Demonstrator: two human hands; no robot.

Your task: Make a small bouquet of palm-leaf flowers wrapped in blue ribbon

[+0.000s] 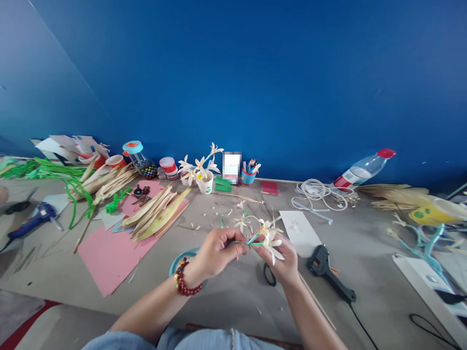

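My left hand (219, 250), with a red bead bracelet at its wrist, pinches the stems of a small bunch of cream-white artificial flowers (270, 245) above the table. Closed around the flower side of that bunch is my right hand (282, 260); the petals partly hide its fingers. Green and light blue wrapping covers the stems. Under my right hand shows a black loop (270, 275), perhaps a scissors handle. A blue round rim (174, 265) lies partly behind my left wrist. Just beyond my hands, another pale flower (241, 222) and small scraps lie on the table.
To the right lie a black glue gun (330, 272) with its cord and a white card (299, 232). Pink paper (109, 260) and dried husks (156, 211) are left. A paper cup (205, 184) of flowers stands near the blue wall. A bottle (365, 170) leans at back right.
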